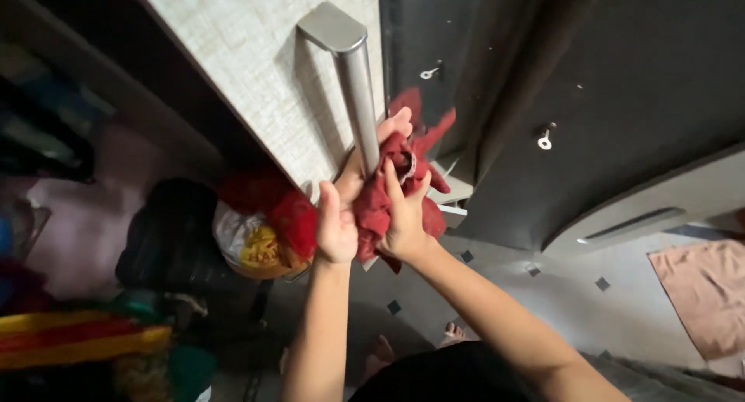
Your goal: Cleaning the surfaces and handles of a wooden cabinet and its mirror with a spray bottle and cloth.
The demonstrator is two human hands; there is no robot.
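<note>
Far left, out of focus: open shelves with folded things, and below them a striped yellow and red cloth (77, 340). Next along, on the floor (543, 293), a black bag (167, 239) touching a stuffed bag in red and yellow (264, 231), both just beneath a pale textured door (256, 68). On that door, a long metal handle (353, 84), bare and shiny along its upper stretch, wrapped at its lower end. Left hand (337, 227) raised beside the handle, palm against the bundle, fingers (394, 126) reaching up and curling over the top of the fabric where it meets the metal. Between the two hands, a red cloth (371, 208), bunched up and pressed around the lower part of the handle, loose corners sticking out above and to the right. Right hand (403, 216) flat on the cloth from the other side, fingers (390, 181) spread and pushing the fabric in against the handle. Judging by this, lower end covered and in hand right now; upper length and top bracket not under the cloth; no telling from here how clean any part is. Further right, a dark door (605, 84) with a small metal key (545, 140) in it. Lower down, bare toes (450, 334) on the tiles, and at the far right edge a pink mat (702, 289).
</note>
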